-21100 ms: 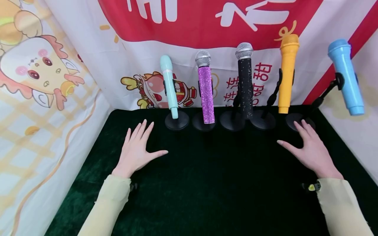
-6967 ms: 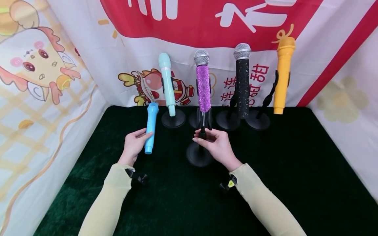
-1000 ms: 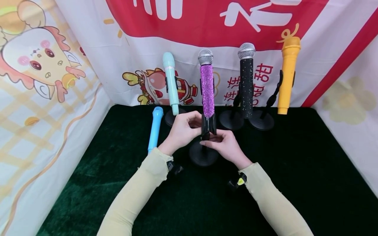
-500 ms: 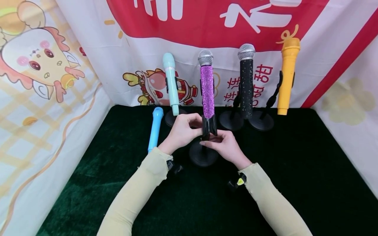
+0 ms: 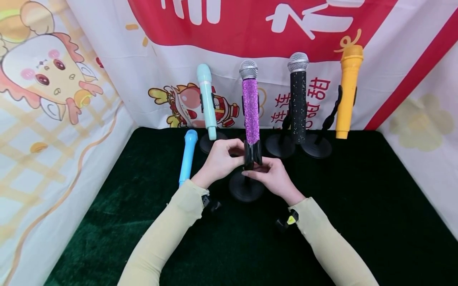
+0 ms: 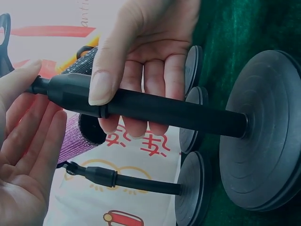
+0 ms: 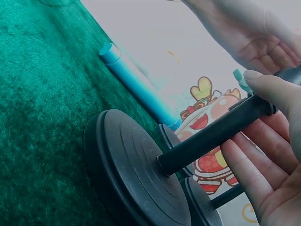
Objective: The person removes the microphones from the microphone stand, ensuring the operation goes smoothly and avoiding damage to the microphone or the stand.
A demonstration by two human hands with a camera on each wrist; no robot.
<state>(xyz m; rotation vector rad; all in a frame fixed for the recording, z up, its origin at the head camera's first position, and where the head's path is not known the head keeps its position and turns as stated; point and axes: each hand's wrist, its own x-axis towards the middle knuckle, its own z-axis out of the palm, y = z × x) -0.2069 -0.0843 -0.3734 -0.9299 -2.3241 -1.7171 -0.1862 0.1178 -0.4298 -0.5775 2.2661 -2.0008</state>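
You have both hands on the black stand [image 6: 178,112], its round base [image 6: 263,134] set down on the green cloth [image 5: 232,250]. Your left hand [image 5: 221,159] is at the top of the stand, thumb on one side and fingers on the other, pinching the narrow neck just under the clip [image 5: 253,153]. Your right hand [image 5: 273,178] is lower on the stand, the thumb pressed on the collar and the slightly parted fingers behind the tube, so you pinch it there. The blue microphone [image 5: 188,155] lies on the cloth to the left of the stand, head pointing away from you; your left sleeve [image 5: 179,214] hides its lower end in the head view, and whether they touch you cannot tell. Directly behind the stand is the purple microphone [image 5: 251,109], its lower end partly covered by the clip. Behind and left of the stand the mint microphone [image 5: 207,103] leans in its holder; behind and right come the speckled black microphone [image 5: 298,103] and, farther right, the orange microphone [image 5: 348,91].
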